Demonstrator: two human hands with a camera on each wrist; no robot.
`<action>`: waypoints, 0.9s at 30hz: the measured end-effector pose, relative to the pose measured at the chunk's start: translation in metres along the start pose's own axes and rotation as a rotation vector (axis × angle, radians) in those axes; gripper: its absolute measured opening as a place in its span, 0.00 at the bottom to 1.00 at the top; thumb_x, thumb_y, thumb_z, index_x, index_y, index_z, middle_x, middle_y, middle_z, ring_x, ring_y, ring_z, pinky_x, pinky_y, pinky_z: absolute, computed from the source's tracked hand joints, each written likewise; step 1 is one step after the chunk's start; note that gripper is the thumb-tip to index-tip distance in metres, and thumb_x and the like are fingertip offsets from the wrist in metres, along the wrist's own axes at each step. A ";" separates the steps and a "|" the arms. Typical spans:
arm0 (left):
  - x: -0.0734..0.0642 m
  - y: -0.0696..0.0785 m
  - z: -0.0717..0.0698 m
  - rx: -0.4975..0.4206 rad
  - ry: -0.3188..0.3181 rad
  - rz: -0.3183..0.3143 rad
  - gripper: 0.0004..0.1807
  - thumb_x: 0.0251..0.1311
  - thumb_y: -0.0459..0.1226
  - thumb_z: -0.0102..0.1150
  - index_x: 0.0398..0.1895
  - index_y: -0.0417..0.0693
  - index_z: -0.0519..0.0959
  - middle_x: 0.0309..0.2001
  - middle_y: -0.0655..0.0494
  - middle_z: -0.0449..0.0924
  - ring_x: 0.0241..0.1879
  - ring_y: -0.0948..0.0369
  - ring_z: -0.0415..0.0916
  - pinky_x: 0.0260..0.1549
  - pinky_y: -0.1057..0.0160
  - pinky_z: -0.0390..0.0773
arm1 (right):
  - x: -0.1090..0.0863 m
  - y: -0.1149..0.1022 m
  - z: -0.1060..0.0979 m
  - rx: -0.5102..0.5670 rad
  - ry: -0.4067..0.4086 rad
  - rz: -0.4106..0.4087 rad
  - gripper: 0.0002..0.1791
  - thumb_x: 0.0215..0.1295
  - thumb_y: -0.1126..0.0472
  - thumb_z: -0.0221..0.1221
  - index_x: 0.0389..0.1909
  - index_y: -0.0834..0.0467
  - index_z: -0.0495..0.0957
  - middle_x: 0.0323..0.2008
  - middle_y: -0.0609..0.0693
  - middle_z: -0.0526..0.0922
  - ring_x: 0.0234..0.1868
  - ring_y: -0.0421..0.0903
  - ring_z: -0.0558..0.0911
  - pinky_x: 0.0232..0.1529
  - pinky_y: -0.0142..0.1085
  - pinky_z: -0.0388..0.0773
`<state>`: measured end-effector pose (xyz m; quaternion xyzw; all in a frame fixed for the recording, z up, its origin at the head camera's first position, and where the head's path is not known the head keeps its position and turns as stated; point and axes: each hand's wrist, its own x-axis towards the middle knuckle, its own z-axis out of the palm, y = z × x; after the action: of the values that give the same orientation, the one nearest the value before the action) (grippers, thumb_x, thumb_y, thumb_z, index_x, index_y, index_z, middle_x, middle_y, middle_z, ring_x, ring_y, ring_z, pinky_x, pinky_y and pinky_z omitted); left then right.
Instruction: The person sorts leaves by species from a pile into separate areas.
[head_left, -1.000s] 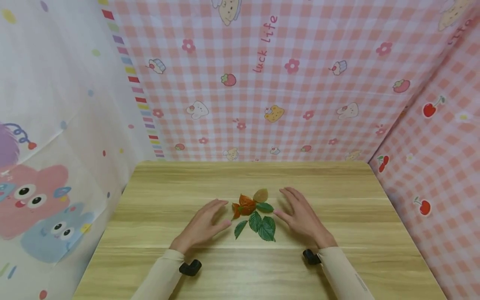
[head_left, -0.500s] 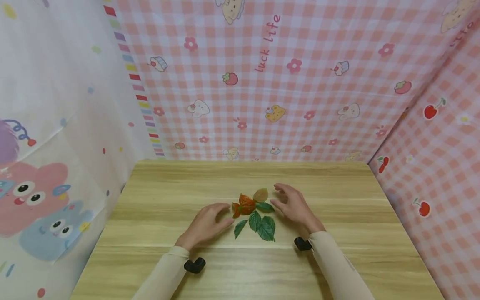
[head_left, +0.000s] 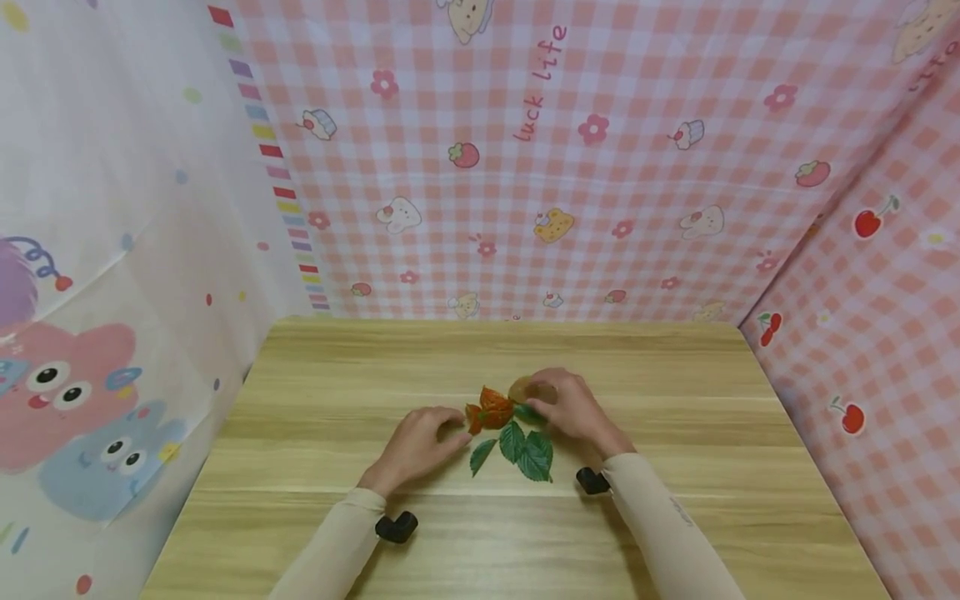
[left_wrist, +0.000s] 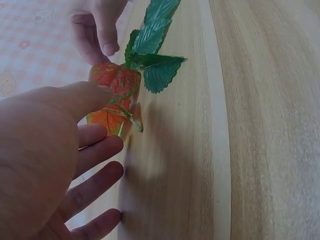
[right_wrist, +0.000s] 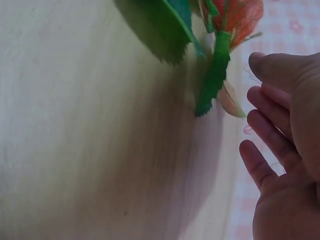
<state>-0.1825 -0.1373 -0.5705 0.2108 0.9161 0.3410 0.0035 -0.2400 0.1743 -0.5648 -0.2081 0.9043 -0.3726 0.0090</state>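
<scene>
Plainly, we see a pink-and-white checked, printed cloth [head_left: 480, 187] behind a pale, flat wood-grain table [head_left: 645, 358]. Over the table, the left hand [head_left: 417, 443] and right hand [head_left: 576, 408] both have released, loosely bent fingers. Between the hands we find jagged-edged green leaves [head_left: 534, 456], then orange-red lantern-shaped pods [head_left: 495, 410] just beside the left fingertips, and a tan oval piece [head_left: 519, 389] partly behind the right fingers; we cannot tell whether these touch it.

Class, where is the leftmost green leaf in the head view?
In the head view, the leftmost green leaf lies below the orange pods, right of the left hand.
</scene>
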 end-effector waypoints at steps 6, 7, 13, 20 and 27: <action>0.003 0.000 0.003 0.011 0.003 0.022 0.14 0.73 0.41 0.76 0.56 0.45 0.92 0.57 0.48 0.95 0.61 0.48 0.91 0.67 0.44 0.86 | 0.004 -0.001 0.007 -0.043 -0.041 -0.027 0.15 0.72 0.63 0.76 0.57 0.58 0.91 0.58 0.55 0.94 0.66 0.59 0.86 0.74 0.61 0.80; 0.003 0.000 0.003 0.009 0.001 0.023 0.14 0.73 0.41 0.76 0.56 0.45 0.92 0.57 0.48 0.95 0.61 0.48 0.91 0.67 0.44 0.86 | 0.004 -0.001 0.008 -0.050 -0.040 -0.035 0.15 0.72 0.63 0.76 0.57 0.57 0.92 0.57 0.54 0.94 0.65 0.59 0.86 0.73 0.61 0.81; 0.004 0.000 0.005 0.008 0.002 0.022 0.14 0.73 0.40 0.76 0.56 0.45 0.92 0.57 0.48 0.95 0.61 0.48 0.91 0.67 0.45 0.86 | 0.006 0.002 0.014 -0.062 -0.017 -0.054 0.13 0.72 0.62 0.76 0.55 0.54 0.93 0.56 0.52 0.95 0.62 0.55 0.88 0.70 0.58 0.83; 0.004 0.000 0.007 0.013 0.023 0.023 0.13 0.73 0.40 0.77 0.54 0.46 0.92 0.56 0.49 0.95 0.60 0.49 0.92 0.66 0.46 0.87 | 0.008 0.002 0.017 -0.050 0.020 -0.065 0.07 0.71 0.64 0.76 0.48 0.56 0.94 0.54 0.53 0.96 0.60 0.57 0.89 0.68 0.60 0.83; 0.007 0.000 0.010 0.023 0.056 0.035 0.10 0.71 0.40 0.78 0.50 0.47 0.93 0.50 0.51 0.96 0.53 0.53 0.93 0.59 0.49 0.90 | 0.010 0.002 0.019 -0.051 0.034 -0.043 0.05 0.70 0.67 0.77 0.44 0.56 0.94 0.52 0.54 0.95 0.58 0.58 0.90 0.67 0.60 0.83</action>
<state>-0.1877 -0.1283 -0.5773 0.2173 0.9158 0.3364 -0.0304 -0.2460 0.1591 -0.5780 -0.2214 0.9089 -0.3527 -0.0195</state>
